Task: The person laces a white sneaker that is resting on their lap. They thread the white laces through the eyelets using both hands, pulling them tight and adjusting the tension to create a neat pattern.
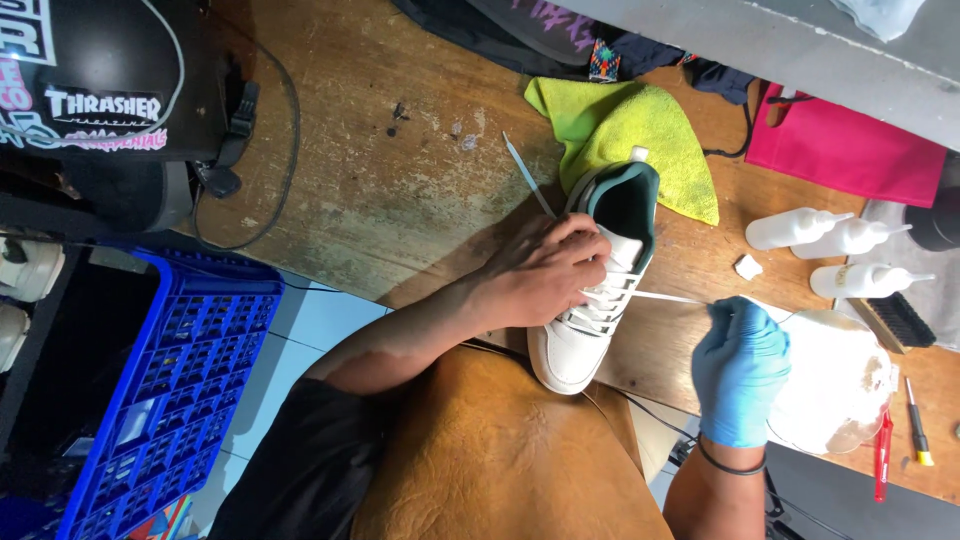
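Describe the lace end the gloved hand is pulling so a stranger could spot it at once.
Start at the wooden table and find the white shoe under the bare left hand. From its eyelets a flat white lace runs sideways to the blue-gloved right hand. Unlike the other lace end, which lies loose toward the yellow cloth, this one is taut.

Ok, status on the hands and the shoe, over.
Left hand bare, gripping white shoe over the laces. Right hand, blue glove, pulling white lace taut sideways. Yellow cloth behind shoe; nothing blocking.
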